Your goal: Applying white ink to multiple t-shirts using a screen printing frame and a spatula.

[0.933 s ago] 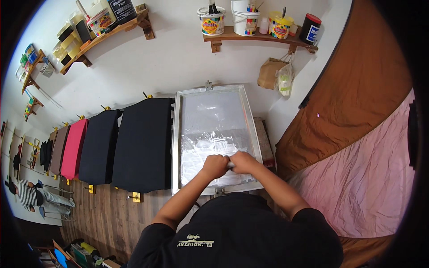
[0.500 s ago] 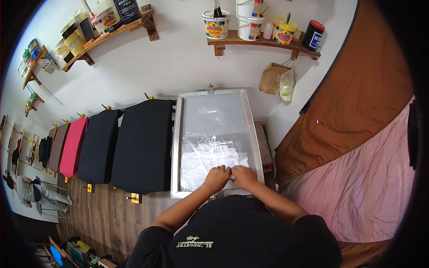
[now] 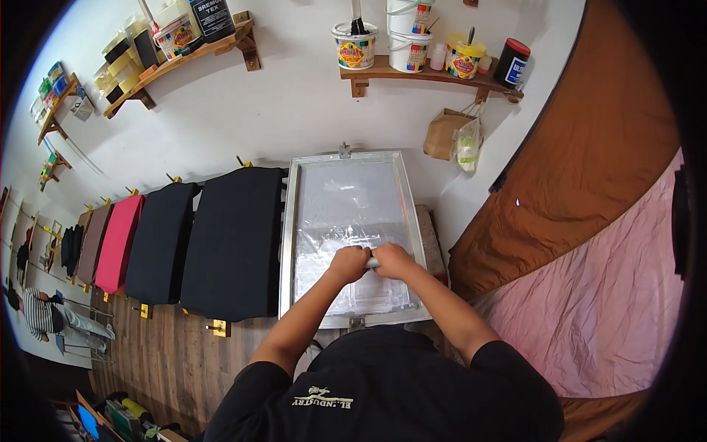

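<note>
Boards [image 3: 232,247] dressed in cloth line up on my left, a pinkish-red one [image 3: 119,243] among the darker ones, and the nearest black one stands just beside the metal frame [image 3: 286,243] in front of me. A far clamp [image 3: 344,150] and a near clamp [image 3: 357,322] sit at the frame's two short edges; inside it the mesh [image 3: 346,191] looks plain grey at the far end, glossy and streaked with white nearer to me. Over that near half is my left hand [image 3: 349,264], fist closed round a grey bar [image 3: 373,262]. My right hand [image 3: 395,261] is just beside it, closed on the same bar, a short piece showing between the two. What lies below the bar is hidden, so I cannot tell how it meets the mesh. To do this well, I'd press evenly with both fists so neither side digs in or lifts, hold the bar square to the frame's long sides, and use one tilt and one steady speed, stopping short of the metal rim. Further right, well apart from the frame, hangs brown fabric [image 3: 582,169], with pink fabric [image 3: 582,317] below it.
</note>
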Demonstrator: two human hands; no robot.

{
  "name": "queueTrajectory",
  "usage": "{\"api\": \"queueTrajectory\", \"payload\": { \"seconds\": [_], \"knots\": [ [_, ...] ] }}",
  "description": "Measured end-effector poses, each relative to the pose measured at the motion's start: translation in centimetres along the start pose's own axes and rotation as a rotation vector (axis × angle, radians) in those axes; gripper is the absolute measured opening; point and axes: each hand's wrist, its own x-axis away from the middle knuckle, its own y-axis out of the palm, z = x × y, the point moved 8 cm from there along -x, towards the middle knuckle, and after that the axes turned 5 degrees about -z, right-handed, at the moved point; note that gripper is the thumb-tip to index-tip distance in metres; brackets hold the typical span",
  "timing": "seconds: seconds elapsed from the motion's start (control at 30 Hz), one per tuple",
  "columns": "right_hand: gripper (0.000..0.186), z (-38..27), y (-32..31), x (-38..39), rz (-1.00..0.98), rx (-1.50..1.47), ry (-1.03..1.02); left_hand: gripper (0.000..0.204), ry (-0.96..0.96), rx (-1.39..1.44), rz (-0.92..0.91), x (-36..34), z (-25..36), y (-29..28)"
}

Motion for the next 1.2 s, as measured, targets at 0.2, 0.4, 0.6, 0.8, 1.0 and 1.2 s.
{"api": "queueTrajectory", "payload": {
  "seconds": [0.2,0.4,0.6,0.8,1.0,1.2],
  "knots": [
    [0.023,-1.2,1.8,2.7,-0.092,-0.036,-0.027,0.019,0.033,-0.001,-0.061,2.0,1.7,1.3],
    [0.027,-3.3,3.3,5.7,-0.153,-0.050,-0.057,0.020,0.022,0.073,-0.078,5.5,3.7,2.0],
    [0.029,-2.2,2.8,3.5,-0.228,-0.085,-0.093,0.025,0.012,0.077,-0.194,4.2,2.9,1.2],
    [0.026,-1.4,1.4,2.4,-0.133,-0.080,0.010,0.017,0.008,0.027,0.001,2.5,1.6,0.6],
    [0.028,-3.7,2.8,6.4,0.083,-0.029,-0.037,0.008,0.107,-0.083,0.170,6.4,4.3,2.4],
    [0.025,-4.1,3.3,7.2,-0.034,-0.060,-0.020,0.009,0.102,0.036,0.035,7.4,4.9,2.3]
  ]
}}
